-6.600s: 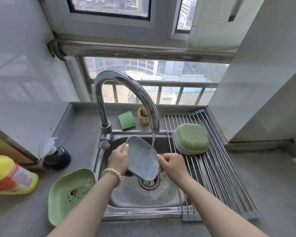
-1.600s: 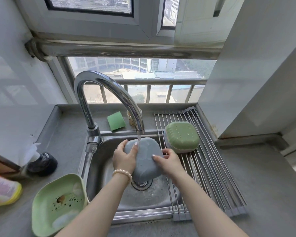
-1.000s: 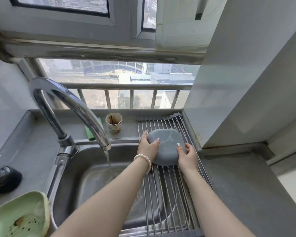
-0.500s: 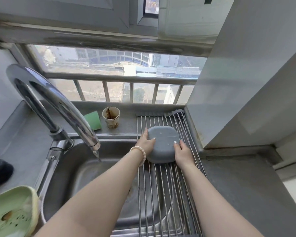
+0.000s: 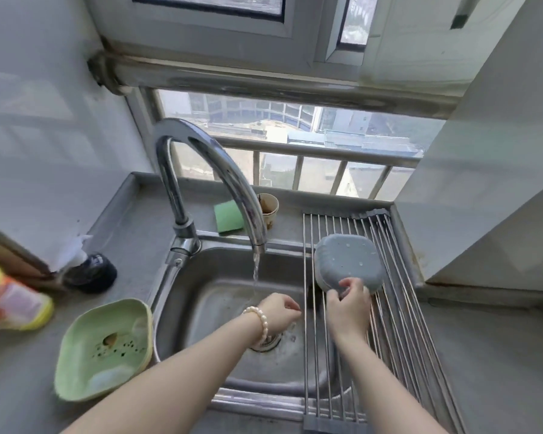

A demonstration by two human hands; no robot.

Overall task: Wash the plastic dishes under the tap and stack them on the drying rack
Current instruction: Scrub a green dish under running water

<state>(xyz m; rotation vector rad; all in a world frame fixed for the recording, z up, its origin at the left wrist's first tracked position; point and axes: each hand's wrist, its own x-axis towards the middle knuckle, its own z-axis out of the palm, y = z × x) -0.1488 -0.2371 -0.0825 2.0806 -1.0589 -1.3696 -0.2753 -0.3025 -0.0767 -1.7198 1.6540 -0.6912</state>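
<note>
A grey-blue plastic dish lies upside down at the back of the metal drying rack, wet with drops, covering whatever is under it. My right hand pinches its front rim with curled fingers. My left hand, a pearl bracelet on its wrist, hangs over the sink with loosely curled fingers and holds nothing. A light green plastic dish with dark specks sits face up on the counter left of the sink. The tap runs a thin stream into the sink.
Behind the sink stand a green sponge and a stained paper cup. A black holder and a yellow-orange bottle are at the left. A wall corner borders the rack on the right, with grey counter in front of it.
My left hand has let go of the grey-blue dish and drawn back over the sink. My right hand has slid to the dish's front rim. The view swung left.
</note>
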